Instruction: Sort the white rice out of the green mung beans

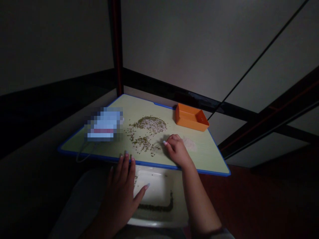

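Green seeds [141, 142] strewn on board [204, 156] — orange tray [191, 118] beside.

Right hand [176, 150] by green seeds [141, 143], orange tray [191, 118]

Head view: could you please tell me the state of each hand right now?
Left hand: open, fingers spread, holding nothing.
Right hand: curled; cannot tell whether it holds anything.

Place: home room | dark timber post [117, 46] | pale wall panels [194, 43] | reddish floor [249, 205]
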`<state>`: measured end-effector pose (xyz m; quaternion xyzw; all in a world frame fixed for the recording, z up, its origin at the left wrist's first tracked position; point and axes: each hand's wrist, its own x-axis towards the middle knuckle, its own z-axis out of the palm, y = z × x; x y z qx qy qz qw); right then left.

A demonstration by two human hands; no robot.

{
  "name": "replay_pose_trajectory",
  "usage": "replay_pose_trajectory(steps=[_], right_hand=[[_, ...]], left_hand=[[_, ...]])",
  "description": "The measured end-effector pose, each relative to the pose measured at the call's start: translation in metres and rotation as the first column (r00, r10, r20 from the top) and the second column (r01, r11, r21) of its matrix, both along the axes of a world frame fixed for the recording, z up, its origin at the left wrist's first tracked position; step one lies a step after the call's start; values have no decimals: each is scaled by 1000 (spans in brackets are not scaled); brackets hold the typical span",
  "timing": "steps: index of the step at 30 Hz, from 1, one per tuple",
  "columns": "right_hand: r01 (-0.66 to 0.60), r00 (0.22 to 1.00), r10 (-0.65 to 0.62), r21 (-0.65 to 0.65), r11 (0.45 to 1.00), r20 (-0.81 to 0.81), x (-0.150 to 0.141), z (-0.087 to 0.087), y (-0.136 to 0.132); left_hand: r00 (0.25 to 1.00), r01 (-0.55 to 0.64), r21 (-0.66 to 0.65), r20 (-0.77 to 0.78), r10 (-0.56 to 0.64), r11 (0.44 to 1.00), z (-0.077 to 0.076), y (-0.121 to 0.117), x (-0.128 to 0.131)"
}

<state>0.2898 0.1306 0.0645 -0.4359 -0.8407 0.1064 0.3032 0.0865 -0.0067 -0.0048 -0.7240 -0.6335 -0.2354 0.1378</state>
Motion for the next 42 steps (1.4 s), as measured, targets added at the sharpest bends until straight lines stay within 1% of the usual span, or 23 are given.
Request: replay_pose_trajectory(steps=[5, 9, 12, 31, 37, 42], right_hand=[[5, 1000, -5, -5, 1000, 4, 0, 1, 0], [30, 999, -30, 14, 999, -23, 3, -1, 1], [22, 999, -22, 16, 1000, -29, 5, -2, 1], [26, 998, -27, 17, 1000, 50, 1, 0, 0], [27, 998, -29, 32, 999, 64, -3, 1, 0], [63, 990, -70, 66, 996, 120, -9, 4, -2]], left_hand=[[1000, 1, -2, -4, -1, 1000, 0, 1, 1], [1000, -3, 1, -1, 3, 1000, 0, 0, 1], [1000, -4, -3, -5, 4, 1000, -1, 0, 0], [999, -10, 22, -44, 11, 1000, 1, 1, 1], [999, -29, 3, -45, 29, 1000, 2, 0, 3], [998, -33, 4, -44, 33, 999, 3, -1, 4]])
